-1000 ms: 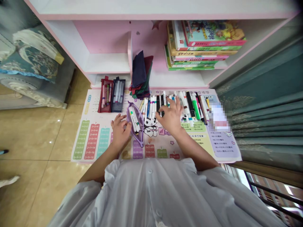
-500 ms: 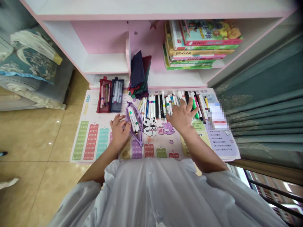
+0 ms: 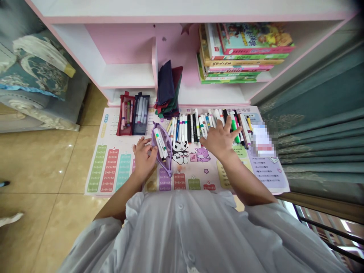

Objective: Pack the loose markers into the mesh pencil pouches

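A purple zip pencil pouch [image 3: 170, 161] lies open on the printed mat, with several white markers [image 3: 160, 142] inside. My left hand [image 3: 144, 156] is at the pouch's left side, thumb and curled index finger closed at its edge. Right of the pouch, a long row of loose markers [image 3: 186, 128] in white, black and other colours lies side by side. Over the right part of this row is my right hand [image 3: 220, 140], fingers spread, near a green marker [image 3: 235, 131]. Some markers are hidden beneath it.
Red [image 3: 125, 117] and dark blue [image 3: 141, 115] mesh pouches holding pens lie at the left. A stack of folded fabric pouches [image 3: 167, 91] leans by the shelf divider. Books [image 3: 241, 57] are piled on the pink-and-white shelf [image 3: 127, 74]. A blurred white object [image 3: 263, 138] lies at the right.
The spread right hand shifts very slightly to the right over the markers. The left hand and the purple pouch stay practically where they were.
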Demonstrator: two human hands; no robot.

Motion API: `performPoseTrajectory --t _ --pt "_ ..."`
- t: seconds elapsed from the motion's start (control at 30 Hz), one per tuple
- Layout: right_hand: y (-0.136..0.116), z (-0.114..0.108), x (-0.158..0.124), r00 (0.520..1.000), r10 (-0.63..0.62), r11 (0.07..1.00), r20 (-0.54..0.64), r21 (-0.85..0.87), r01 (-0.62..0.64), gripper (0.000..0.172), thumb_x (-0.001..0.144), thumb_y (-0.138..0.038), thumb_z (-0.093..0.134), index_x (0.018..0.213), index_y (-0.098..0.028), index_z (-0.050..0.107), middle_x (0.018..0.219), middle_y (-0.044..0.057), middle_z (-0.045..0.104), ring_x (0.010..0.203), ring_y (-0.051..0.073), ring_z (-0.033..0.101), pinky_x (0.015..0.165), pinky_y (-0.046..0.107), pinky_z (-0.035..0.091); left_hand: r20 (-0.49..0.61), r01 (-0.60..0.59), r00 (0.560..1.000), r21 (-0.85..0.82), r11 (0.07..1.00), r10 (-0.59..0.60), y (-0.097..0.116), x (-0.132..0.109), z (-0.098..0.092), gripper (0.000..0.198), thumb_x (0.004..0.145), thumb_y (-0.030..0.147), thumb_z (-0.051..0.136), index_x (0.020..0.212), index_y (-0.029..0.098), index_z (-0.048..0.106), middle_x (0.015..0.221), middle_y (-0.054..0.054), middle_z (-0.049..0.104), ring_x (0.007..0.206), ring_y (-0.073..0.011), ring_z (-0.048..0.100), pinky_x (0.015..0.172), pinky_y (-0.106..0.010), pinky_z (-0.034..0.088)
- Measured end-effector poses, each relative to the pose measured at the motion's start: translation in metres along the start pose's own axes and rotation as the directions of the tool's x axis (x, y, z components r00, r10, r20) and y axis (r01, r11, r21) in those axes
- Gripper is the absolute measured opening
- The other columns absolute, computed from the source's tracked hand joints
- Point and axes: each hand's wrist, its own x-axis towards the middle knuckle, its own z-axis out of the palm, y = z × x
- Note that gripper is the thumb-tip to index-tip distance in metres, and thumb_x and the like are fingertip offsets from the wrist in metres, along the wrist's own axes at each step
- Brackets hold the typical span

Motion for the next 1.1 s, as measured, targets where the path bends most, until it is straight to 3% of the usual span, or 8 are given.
performPoseTrajectory --t 0.53,0.73,0.9,1.1 --pt "-0.003 -0.003 0.004 0.996 0.001 0.999 0.086 -0.041 0.002 0.029 0.080 -0.039 0.062 0.073 -0.013 0.072 0.144 0.022 0.050 0.147 0.050 0.015 0.105 0.083 0.014 0.004 -0.002 1.000 0.003 1.000 0.002 -0.001 0.000 0.001 0.028 0.086 0.036 0.053 0.063 0.022 0.057 0.123 -0.008 0.068 0.138 -0.0313 0.047 0.118 -0.058 0.026" --pt "-0.003 -0.011 0.004 0.997 -0.023 1.000 0.071 -0.012 0.023 0.024 0.079 -0.030 0.059 0.081 -0.012 0.074 0.141 0.022 0.054 0.147 0.047 0.020 0.105 0.083 0.017 0.004 -0.002 1.000 -0.011 1.000 0.002 -0.002 -0.001 0.001 0.028 0.087 0.036 0.053 0.063 0.022 0.057 0.123 -0.009 0.068 0.138 -0.0309 0.046 0.117 -0.058 0.026" --pt "-0.017 -0.027 -0.009 0.994 -0.111 0.985 -0.007 0.132 0.111 0.020 0.078 -0.027 0.055 0.069 -0.015 0.069 0.147 0.016 0.052 0.147 0.045 0.025 0.108 0.080 0.020 0.000 -0.004 1.000 -0.022 1.000 0.004 -0.002 0.000 0.001 0.027 0.086 0.036 0.054 0.063 0.022 0.058 0.124 -0.009 0.068 0.139 -0.0313 0.046 0.117 -0.057 0.027" --pt "-0.050 -0.038 -0.035 0.963 -0.258 0.882 -0.074 0.388 0.267 0.019 0.073 -0.026 0.060 0.057 -0.018 0.060 0.146 0.013 0.055 0.146 0.045 0.030 0.112 0.072 0.023 0.002 -0.002 1.000 -0.015 1.000 0.002 -0.002 0.000 0.001 0.028 0.086 0.036 0.053 0.062 0.022 0.058 0.124 -0.009 0.069 0.138 -0.0322 0.047 0.117 -0.059 0.026"
